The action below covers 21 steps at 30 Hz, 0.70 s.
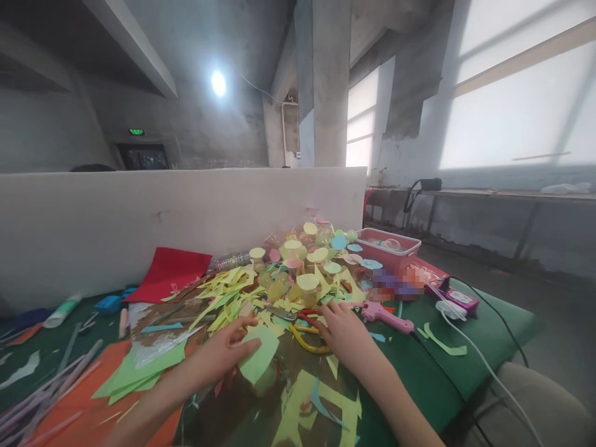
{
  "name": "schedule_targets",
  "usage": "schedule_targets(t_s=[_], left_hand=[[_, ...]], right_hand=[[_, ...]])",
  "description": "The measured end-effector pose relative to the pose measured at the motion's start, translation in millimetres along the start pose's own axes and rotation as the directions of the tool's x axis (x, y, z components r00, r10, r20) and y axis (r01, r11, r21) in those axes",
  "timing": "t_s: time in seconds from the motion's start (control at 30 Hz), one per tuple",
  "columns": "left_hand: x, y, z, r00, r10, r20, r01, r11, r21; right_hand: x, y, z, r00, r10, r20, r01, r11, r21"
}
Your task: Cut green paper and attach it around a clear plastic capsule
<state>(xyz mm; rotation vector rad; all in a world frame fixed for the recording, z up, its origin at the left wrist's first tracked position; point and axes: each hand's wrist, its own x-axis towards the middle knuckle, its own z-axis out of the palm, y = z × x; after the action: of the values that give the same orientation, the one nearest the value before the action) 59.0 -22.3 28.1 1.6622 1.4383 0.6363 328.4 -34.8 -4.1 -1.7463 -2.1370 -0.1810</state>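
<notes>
Rough concrete walls (223, 133) and a smooth, pale partition (186, 205) stand behind a green-topped table (493, 316) strewn with slivers of cut paper (228, 288).
On it lie a flat red sheet (170, 276) and a glossy pink plastic basket (395, 256); of the 2 hands, the right hand (342, 329) rests bent-fingered on metal scissors (285, 315) with red and yellow handles, its grip's tightness impossible to tell; just left of them, the left hand (235, 338) pinches a curved-edged pale green paper piece (261, 357), thumb on top, grip nearly closed.

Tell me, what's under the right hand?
Scissors show at the edge of the right hand, their red handle partly hidden. Whatever else lies beneath the hand is covered.
</notes>
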Motion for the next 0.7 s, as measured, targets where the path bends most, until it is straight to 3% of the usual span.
schedule_targets(t_s=[0.2, 0.33, 0.7], left_hand=[[-6, 8, 3.5, 0.989, -0.099, 0.106, 0.111, 0.987, -0.116], [-10, 17, -1.6, 0.984, -0.079, 0.159, 0.118, 0.961, -0.251], [-18, 32, -27.8, 0.999, 0.046, -0.012, -0.046, 0.851, -0.523]], right_hand=[[23, -25, 9, 0.978, 0.104, 0.181, -0.089, 0.992, -0.088], [34, -34, 10, 0.961, 0.102, 0.256, -0.078, 0.992, -0.102], [29, -40, 14, 0.968, 0.093, 0.232, -0.083, 0.995, -0.052]])
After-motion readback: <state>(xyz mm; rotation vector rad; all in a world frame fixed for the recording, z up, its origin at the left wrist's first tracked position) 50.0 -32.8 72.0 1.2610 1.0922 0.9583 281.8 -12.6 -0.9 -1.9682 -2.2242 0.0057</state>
